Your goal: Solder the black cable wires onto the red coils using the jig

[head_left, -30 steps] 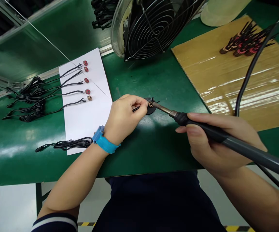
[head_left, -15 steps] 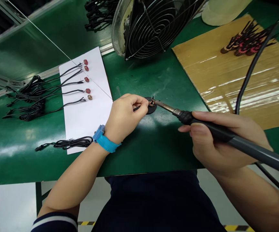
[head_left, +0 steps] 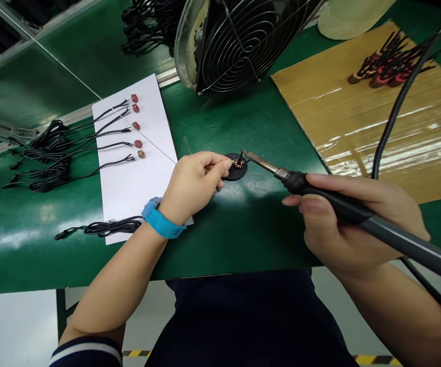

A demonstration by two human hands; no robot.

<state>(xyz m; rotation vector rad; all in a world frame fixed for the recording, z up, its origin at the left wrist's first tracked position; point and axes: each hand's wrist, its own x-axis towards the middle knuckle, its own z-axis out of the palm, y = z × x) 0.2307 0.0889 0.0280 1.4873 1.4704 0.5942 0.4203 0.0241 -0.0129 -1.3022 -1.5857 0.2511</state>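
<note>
My right hand point(head_left: 358, 224) grips a soldering iron point(head_left: 331, 206) like a pen. The iron's metal tip touches or nearly touches the top of a dark stem on a small copper-wound coil point(head_left: 239, 163). That coil sits on a round black disc point(head_left: 236, 174) on the green bench. My left hand point(head_left: 197, 178), with a blue strap at the wrist, is closed in a pinch at the disc's left side. A thin solder wire point(head_left: 149, 140) runs down from the upper left into this hand; its end at the fingertips is hard to make out.
A fan with a wire guard point(head_left: 243, 51) stands behind the disc. Left, a white sheet point(head_left: 144, 193) carries several small red coils point(head_left: 136, 126) and black cable ends point(head_left: 115, 145). Right, a brown board point(head_left: 320, 102) holds a pile of coils with stems point(head_left: 392, 66). The iron's cord point(head_left: 390, 122) hangs nearby.
My left hand has shifted slightly left and its fingers uncover more of the coil and disc. The iron's tip has risen a little, up the stem. A wisp of smoke has thinned.
</note>
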